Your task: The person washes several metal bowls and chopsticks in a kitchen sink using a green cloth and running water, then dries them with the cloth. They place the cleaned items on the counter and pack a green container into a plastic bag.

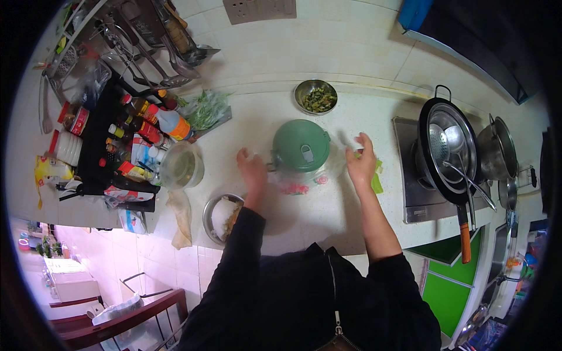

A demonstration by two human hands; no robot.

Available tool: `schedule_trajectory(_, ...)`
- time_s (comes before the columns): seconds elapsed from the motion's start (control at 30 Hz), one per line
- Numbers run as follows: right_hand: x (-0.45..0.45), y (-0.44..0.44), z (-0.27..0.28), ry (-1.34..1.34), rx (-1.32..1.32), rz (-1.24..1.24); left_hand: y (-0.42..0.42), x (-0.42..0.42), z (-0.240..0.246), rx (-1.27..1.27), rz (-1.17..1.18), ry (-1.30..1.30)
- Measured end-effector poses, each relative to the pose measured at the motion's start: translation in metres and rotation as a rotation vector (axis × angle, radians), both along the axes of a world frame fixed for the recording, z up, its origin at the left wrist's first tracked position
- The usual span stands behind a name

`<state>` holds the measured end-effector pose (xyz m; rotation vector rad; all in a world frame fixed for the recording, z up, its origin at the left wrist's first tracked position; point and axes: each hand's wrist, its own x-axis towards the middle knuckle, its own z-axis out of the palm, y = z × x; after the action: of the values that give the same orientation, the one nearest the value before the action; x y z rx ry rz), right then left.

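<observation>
A green round lidded container (pixel 301 145) with a grey tab on its lid stands on the white countertop. Beneath and around it spreads a clear plastic bag (pixel 336 162) with red printing. My left hand (pixel 252 169) is raised to the left of the container, blurred, its fingers curled; whether they pinch the thin film cannot be told. To the right, my right hand (pixel 361 162) has thumb and fingers apart beside the bag's edge, with nothing plainly held. Green leaf pieces (pixel 376 177) lie partly behind that hand.
Behind the container sits a steel bowl of chopped greens (pixel 316 97). A bowl of rice (pixel 223 217) is by my left forearm, near a clear plastic tub (pixel 182 164) and several bottles (pixel 169 123). A wok (pixel 448 149) rests on the stove (pixel 406 175) at right.
</observation>
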<state>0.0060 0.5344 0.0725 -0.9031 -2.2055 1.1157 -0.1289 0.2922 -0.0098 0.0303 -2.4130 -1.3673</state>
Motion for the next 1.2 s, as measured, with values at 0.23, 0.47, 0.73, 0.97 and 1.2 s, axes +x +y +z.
schedule_trajectory(0.23,0.008,0.011,-0.007,-0.048,-0.266,0.040,-0.012,0.020,-0.022,0.172,-0.280,-0.841)
schedule_trajectory(0.47,0.029,0.016,0.049,0.317,-0.736,0.095,-0.019,0.052,0.095,0.718,-0.192,-0.664)
schedule_trajectory(0.73,0.076,0.008,0.109,0.551,-1.053,0.271,-0.047,0.040,0.110,0.132,-0.181,0.084)
schedule_trajectory(0.97,0.106,0.002,0.182,0.580,-0.440,0.340,-0.045,0.082,0.249,0.489,-0.511,-0.164)
schedule_trajectory(1.2,0.131,0.018,0.185,0.439,-0.271,0.308,-0.053,0.105,0.270,0.632,-0.920,0.004)
